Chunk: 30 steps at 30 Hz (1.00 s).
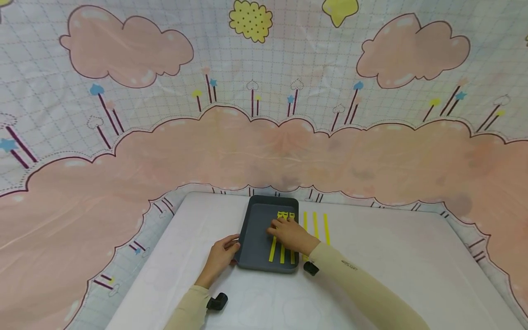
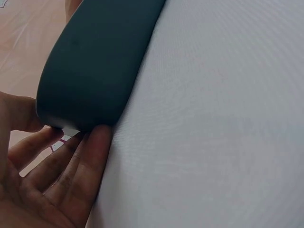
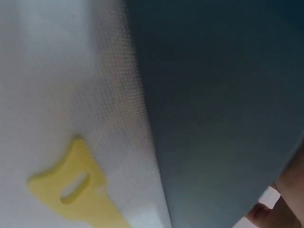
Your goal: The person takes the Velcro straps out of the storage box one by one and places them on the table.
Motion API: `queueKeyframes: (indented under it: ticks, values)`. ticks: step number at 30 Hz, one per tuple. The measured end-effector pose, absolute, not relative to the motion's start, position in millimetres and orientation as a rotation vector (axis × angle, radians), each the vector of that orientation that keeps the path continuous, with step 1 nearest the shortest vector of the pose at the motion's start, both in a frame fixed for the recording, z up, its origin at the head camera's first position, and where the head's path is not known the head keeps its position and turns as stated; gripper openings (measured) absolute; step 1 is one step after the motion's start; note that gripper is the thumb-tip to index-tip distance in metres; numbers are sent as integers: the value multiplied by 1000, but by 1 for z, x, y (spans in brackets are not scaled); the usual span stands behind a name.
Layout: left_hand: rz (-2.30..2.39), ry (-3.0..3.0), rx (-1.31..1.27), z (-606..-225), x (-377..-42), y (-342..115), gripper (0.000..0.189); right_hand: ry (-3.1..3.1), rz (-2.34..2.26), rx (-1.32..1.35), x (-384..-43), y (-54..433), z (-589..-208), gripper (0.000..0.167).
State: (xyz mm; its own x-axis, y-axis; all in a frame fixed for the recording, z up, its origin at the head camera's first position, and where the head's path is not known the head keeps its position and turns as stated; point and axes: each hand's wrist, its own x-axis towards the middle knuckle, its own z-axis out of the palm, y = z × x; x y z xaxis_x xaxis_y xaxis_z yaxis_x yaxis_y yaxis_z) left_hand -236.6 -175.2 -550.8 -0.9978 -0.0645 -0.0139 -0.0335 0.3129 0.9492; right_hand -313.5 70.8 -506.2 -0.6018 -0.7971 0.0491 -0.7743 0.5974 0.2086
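A dark grey rectangular tray (image 1: 259,247) lies on the white table. My left hand (image 1: 222,256) holds the tray's left side, thumb at the rim and fingers against the outer wall in the left wrist view. Inside the tray, toward its right side, lie three long yellow strips (image 1: 282,252) with wider heads at the far end. My right hand (image 1: 294,235) reaches over the right rim, its bent fingers over these strips; I cannot tell whether they pinch one. Right of the tray lie three more yellow strips (image 1: 316,224); one slotted head (image 3: 71,187) shows in the right wrist view.
The white table (image 1: 379,256) extends on both sides of the tray. Behind it hangs a patterned cloth (image 1: 264,153) with pink clouds, close to the tray's far edge. Dark wrist cameras (image 1: 217,301) sit at both sleeves.
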Motion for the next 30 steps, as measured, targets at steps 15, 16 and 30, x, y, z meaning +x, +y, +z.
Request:
queueKeyframes:
  ticks: [15,16,30]
  values:
    - [-1815,-2533,116,-550,-235,-175,37,-2632,-316,1338,-315,69,-509,24]
    - [-1813,-2533,111,-550,-235,-174,37,-2631,-316,1338,-315,68,-510,23]
    - [-1787,-2552,121,-552,-235,-174,36,-2574,-414,1345,-318,63,-516,20]
